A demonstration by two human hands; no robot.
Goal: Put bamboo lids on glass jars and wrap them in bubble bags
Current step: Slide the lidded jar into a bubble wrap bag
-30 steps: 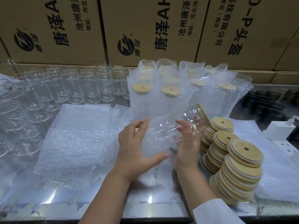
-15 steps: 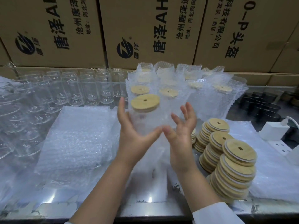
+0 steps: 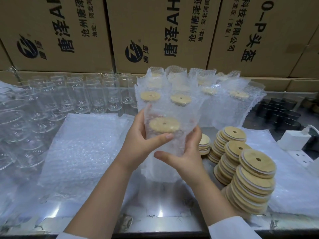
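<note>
My only camera rides on my head, a wide-angle view facing forward and down over the near edge of the shiny table, close enough that my left hand and right hand fill its middle, with cardboard boxes beyond the far edge.

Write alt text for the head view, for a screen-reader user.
A left hand and right hand hold a lidded glass jar upright inside a bubble bag over a metal table. Behind stand more bagged jars; empty jars and flat bubble bags lie to the left, stacked bamboo lids to the right, cardboard boxes at the back.
</note>
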